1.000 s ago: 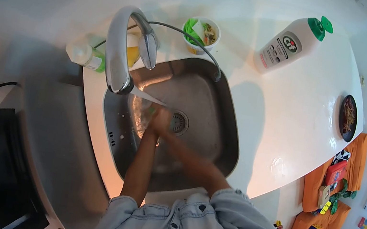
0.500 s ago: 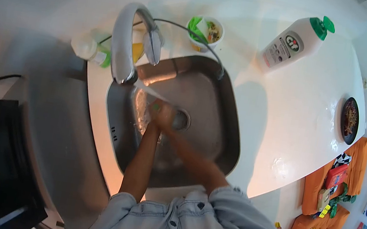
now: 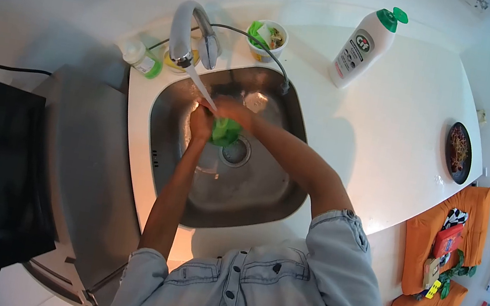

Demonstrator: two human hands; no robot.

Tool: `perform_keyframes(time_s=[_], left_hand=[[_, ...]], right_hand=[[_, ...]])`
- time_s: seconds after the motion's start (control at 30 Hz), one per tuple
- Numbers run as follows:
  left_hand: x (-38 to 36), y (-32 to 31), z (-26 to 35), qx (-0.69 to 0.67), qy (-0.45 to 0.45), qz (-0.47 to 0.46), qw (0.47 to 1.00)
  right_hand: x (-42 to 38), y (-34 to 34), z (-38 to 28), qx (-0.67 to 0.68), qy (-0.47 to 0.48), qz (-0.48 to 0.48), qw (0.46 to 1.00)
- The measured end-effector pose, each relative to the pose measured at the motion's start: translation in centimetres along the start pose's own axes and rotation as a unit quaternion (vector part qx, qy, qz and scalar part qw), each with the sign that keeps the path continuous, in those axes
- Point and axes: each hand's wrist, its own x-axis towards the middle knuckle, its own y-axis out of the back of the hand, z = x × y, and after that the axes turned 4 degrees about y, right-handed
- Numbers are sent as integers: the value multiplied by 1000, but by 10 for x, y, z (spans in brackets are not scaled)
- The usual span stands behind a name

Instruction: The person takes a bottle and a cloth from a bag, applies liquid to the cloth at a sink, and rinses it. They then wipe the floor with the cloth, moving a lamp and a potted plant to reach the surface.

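Two bare hands at a sink (image 3: 231, 199), beneath a running faucet (image 3: 182, 32). Newly exposed, relative to half a second earlier, is the bulk of a green cloth (image 3: 224, 131); only a trace of green then showed between the hands. The water stream (image 3: 200, 88) now meets the hands at the cloth's upper edge, so wetting or rinsing is a fair reading.

The cloth lies between and just nearer the body than the grip, bunched, its loose part directed towards the drain (image 3: 235, 153). No clear long axis can be made out.

The left hand (image 3: 201, 123) appears closed on the cloth's left side. The right hand (image 3: 236, 111) lies along the upper edge; its fingers are blurred, and whether they pinch cannot be told.

On the bench (image 3: 389, 145), beyond the grip: an upright tub (image 3: 265, 54). To its left: a soap bottle (image 3: 143, 61). To its right: a Cif bottle (image 3: 357, 55) and, farther, a dark bowl (image 3: 457, 153) of food.
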Motion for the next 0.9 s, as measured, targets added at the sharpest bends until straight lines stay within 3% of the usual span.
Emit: perform_keyframes(time_s=[0.07, 0.1, 0.2, 0.23, 0.33, 0.37, 0.4, 0.47, 0.5, 0.57, 0.67, 0.77, 0.83, 0.87, 0.9], left_hand=[[1, 19, 10, 22, -14, 23, 999], [4, 25, 6, 1, -79, 29, 996], [16, 45, 7, -290, -88, -104, 947], [24, 53, -4, -283, -92, -175, 939], [15, 90, 19, -371, 23, -102, 923], [5, 91, 31, -494, 50, -50, 867], [-3, 81, 36, -579, 113, -81, 803], [-12, 63, 45, -719, 233, -139, 640], [-7, 51, 48, -684, 240, -135, 676], [-3, 18, 38, -607, 265, -120, 740], [10, -12, 28, -485, 287, -93, 821], [14, 1, 30, -534, 253, -30, 806], [16, 1, 24, -622, 219, -98, 745], [13, 5, 26, -662, 200, -132, 711], [8, 12, 25, -599, 175, -123, 772]], right_hand=[[13, 4, -16, 33, -43, 14, 998], [8, 14, -30, 63, -39, 6, 997], [-8, 34, -47, 163, -29, -8, 986], [-13, 35, -42, 200, -24, -7, 979], [-29, 38, -21, 229, -36, -18, 972], [-34, 36, -17, 225, -47, -26, 973], [-35, 30, -20, 348, -3, 71, 935], [-27, 7, -37, 561, 86, 255, 782], [-8, -11, -36, 472, 5, 364, 803], [19, -61, -22, 262, -167, 540, 782], [-8, -15, -5, 52, -202, 454, 866], [-9, -5, -19, -170, -282, 507, 797], [13, -17, -5, -57, -234, 284, 928], [14, -15, -5, -41, -175, 207, 962], [15, -14, -5, -14, -115, 129, 985]])
